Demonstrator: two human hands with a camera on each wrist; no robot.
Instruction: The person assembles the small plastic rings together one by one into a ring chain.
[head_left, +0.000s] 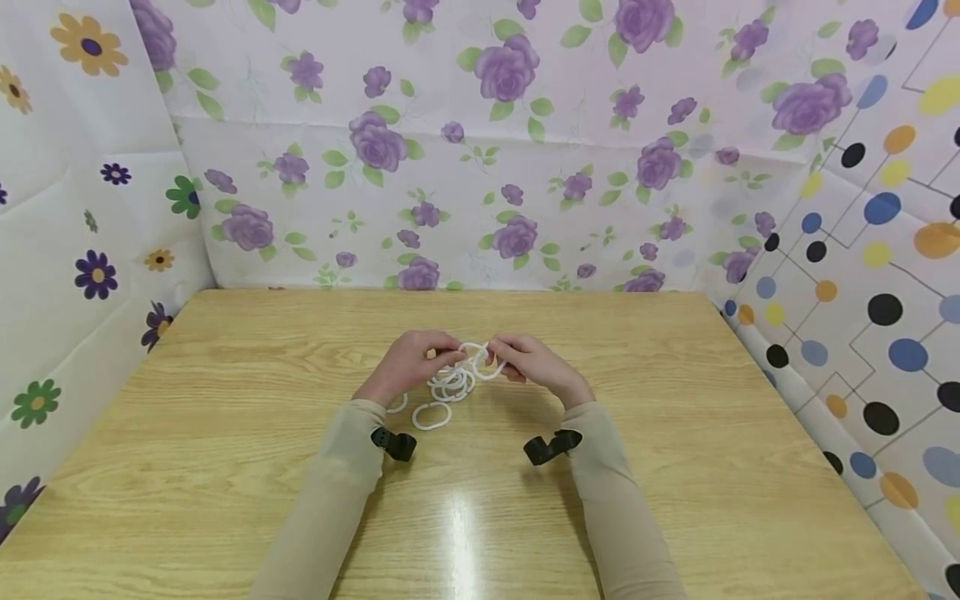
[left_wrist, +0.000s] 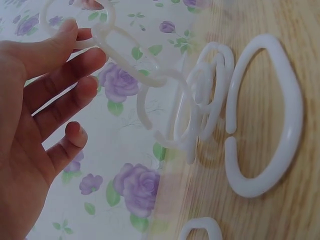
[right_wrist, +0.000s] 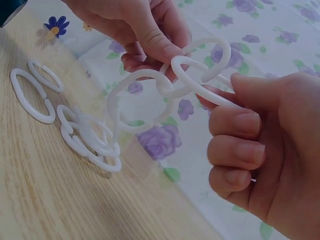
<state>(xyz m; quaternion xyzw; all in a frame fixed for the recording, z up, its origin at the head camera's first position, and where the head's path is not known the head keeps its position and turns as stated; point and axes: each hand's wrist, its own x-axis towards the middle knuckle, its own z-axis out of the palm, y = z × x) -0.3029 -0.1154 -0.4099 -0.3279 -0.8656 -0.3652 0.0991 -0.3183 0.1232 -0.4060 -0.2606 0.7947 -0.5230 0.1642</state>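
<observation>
White plastic oval links, each with a small gap, form a chain between both hands and the table. My left hand (head_left: 411, 363) pinches one link (right_wrist: 223, 47) between thumb and index finger, the other fingers loosely bent. Opposite it, my right hand (head_left: 537, 365) grips another link (right_wrist: 212, 96) between thumb and curled fingers. These two links overlap where the hands meet. From them, more joined links (right_wrist: 112, 95) hang down to a small heap of links (right_wrist: 102, 150) on the table.
Two separate links lie on the wooden table (head_left: 675, 467) beside the heap: one nearer link (head_left: 448, 413) and another link (head_left: 406, 402) by the left wrist. Black wrist cameras (head_left: 401, 447) sit on both sleeves. Patterned cloth (head_left: 450, 225) stands behind the table and at both sides.
</observation>
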